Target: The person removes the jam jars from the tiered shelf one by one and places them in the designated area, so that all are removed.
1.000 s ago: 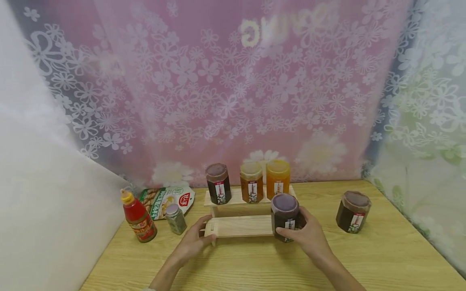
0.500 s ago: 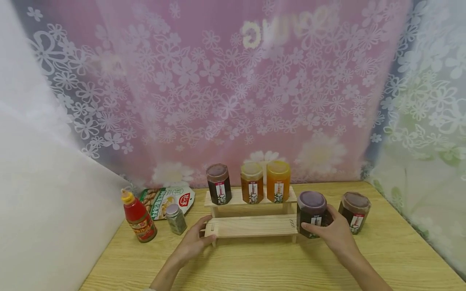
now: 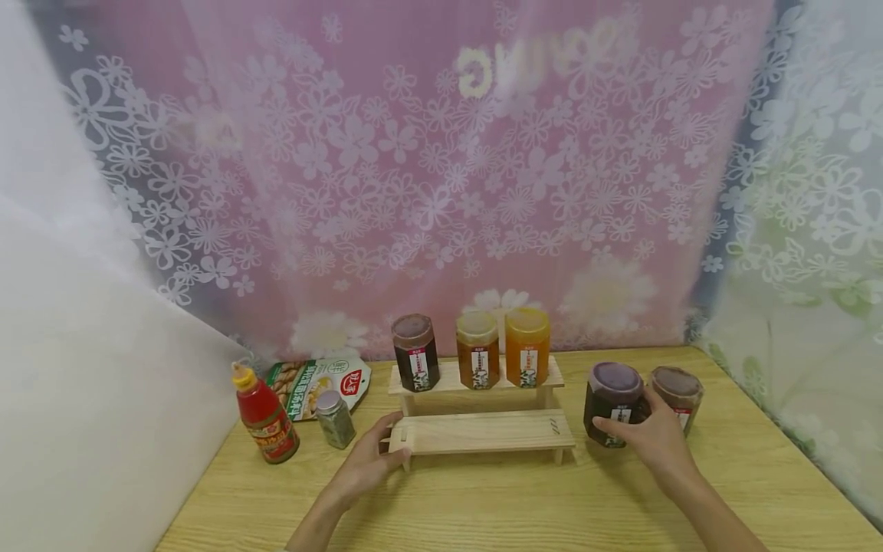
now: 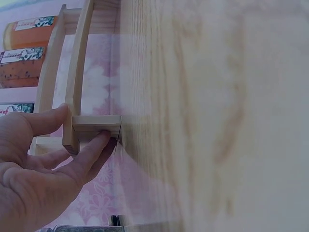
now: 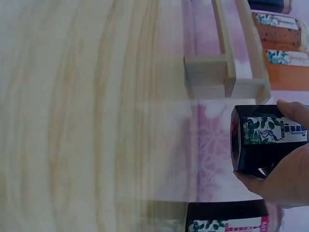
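Note:
My right hand grips a dark jam jar with a purple lid, thumb across the front and fingers round the far side. In the right wrist view, the jar is held off the table, its base towards the tabletop. At the left end of a two-step wooden rack, my left hand grips the lower step. The left wrist view shows its thumb on the board and fingers behind the leg. On the upper step stand a dark jar, an amber jar and an orange jar.
Another dark jar with a brownish lid stands behind my right hand. To the left are a red sauce bottle, a small spice jar and a green-and-white food pouch. A pink floral curtain hangs behind the table.
My right hand has carried the purple-lidded jar rightwards, from the right end of the lower step to beyond the rack, beside the other dark jar. The left hand stays on the rack.

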A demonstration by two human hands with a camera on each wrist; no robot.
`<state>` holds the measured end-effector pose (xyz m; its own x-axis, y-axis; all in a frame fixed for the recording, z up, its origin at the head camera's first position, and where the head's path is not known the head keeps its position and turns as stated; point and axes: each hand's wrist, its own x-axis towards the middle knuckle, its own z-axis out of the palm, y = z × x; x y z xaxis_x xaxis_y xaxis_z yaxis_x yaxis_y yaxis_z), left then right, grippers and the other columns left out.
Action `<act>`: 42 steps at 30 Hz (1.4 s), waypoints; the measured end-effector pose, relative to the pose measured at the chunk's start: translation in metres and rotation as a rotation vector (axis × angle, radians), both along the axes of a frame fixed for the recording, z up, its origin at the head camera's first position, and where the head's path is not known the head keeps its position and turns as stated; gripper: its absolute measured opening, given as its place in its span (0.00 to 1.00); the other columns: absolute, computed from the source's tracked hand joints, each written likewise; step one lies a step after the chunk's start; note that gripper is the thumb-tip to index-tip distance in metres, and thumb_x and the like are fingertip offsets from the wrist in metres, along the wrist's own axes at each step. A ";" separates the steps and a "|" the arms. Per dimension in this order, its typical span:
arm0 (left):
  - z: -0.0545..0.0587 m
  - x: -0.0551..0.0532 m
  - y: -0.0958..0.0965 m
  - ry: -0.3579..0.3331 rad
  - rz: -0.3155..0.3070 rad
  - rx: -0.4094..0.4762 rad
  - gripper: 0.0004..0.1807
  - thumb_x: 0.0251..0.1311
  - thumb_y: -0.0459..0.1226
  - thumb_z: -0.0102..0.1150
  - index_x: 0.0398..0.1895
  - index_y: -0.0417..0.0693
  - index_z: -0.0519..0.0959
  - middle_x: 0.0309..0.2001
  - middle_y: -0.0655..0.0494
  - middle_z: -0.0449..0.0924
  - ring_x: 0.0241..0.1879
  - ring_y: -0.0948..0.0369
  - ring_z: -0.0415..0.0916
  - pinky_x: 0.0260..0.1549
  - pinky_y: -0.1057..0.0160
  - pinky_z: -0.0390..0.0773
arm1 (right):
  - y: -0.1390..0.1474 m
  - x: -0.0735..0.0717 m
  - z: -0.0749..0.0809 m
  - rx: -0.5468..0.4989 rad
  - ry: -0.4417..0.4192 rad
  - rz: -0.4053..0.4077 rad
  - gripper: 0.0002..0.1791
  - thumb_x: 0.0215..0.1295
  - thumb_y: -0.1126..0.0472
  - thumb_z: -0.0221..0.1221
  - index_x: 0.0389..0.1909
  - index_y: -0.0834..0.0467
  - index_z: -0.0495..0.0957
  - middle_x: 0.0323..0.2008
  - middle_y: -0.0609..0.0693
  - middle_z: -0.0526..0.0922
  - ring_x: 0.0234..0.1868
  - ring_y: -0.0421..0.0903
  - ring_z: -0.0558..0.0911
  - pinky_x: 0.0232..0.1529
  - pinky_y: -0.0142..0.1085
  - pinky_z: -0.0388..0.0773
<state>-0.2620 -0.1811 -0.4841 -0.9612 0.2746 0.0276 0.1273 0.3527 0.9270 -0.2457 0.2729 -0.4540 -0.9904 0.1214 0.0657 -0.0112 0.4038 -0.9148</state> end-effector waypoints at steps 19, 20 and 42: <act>0.001 0.000 0.000 -0.002 0.000 -0.016 0.38 0.70 0.31 0.63 0.79 0.34 0.58 0.66 0.26 0.69 0.60 0.39 0.77 0.52 0.48 0.81 | 0.010 -0.027 -0.017 0.152 -0.066 -0.001 0.61 0.61 0.47 0.75 0.80 0.70 0.47 0.72 0.77 0.61 0.70 0.76 0.64 0.62 0.69 0.67; 0.001 0.000 0.000 -0.003 0.001 -0.017 0.38 0.70 0.32 0.63 0.79 0.34 0.58 0.66 0.26 0.69 0.60 0.39 0.76 0.52 0.47 0.81 | 0.010 -0.028 -0.017 0.159 -0.066 -0.003 0.61 0.61 0.47 0.75 0.80 0.70 0.47 0.72 0.77 0.61 0.70 0.76 0.64 0.62 0.69 0.67; 0.002 -0.002 0.000 -0.001 -0.007 -0.007 0.38 0.70 0.31 0.63 0.79 0.35 0.59 0.67 0.26 0.68 0.61 0.37 0.76 0.51 0.47 0.81 | 0.011 -0.041 -0.023 0.153 -0.107 0.034 0.63 0.62 0.47 0.74 0.80 0.73 0.42 0.71 0.78 0.60 0.70 0.77 0.62 0.63 0.69 0.66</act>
<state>-0.2636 -0.1811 -0.4823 -0.9592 0.2817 0.0247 0.1290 0.3579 0.9248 -0.2868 0.2834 -0.4773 -0.9961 0.0842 -0.0248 0.0665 0.5396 -0.8393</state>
